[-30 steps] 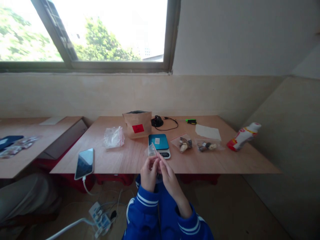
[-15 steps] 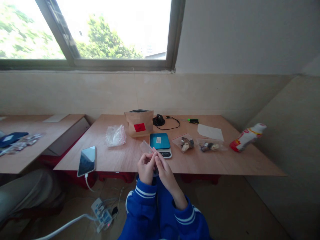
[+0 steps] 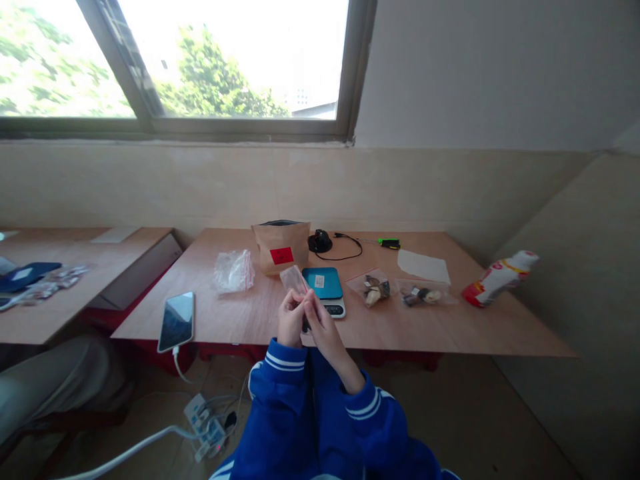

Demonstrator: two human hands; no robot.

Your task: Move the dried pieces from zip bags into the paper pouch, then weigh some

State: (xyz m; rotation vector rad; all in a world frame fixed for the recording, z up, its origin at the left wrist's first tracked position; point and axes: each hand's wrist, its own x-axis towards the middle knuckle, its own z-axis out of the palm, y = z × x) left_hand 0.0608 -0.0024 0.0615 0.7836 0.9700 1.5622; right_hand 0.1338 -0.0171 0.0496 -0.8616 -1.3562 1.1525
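A small clear zip bag [image 3: 294, 280] is pinched between my two hands over the table's front edge. My left hand [image 3: 291, 321] is closed on its left side, and my right hand [image 3: 323, 325] grips the right side with fingertips meeting the left ones. Something dark shows low between the palms, partly hidden. Just beyond my hands lies a kitchen scale [image 3: 324, 285] with a blue top and a white front panel. Two filled zip bags, one with dark and pale pieces [image 3: 374, 291] and another similar bag [image 3: 421, 293], rest right of the scale.
Behind the scale stands a brown paper pouch [image 3: 281, 243]. Clear plastic bags [image 3: 233, 271] lie left of it, near a charging phone [image 3: 177, 321]. A screwdriver [image 3: 389, 243], a paper sheet [image 3: 424, 267] and a leaning bottle [image 3: 500, 279] are farther right. A power strip [image 3: 205, 423] sits below.
My hands have tilted the clear bag, so more of its upper part stands out above my fingers. The view has shifted slightly.
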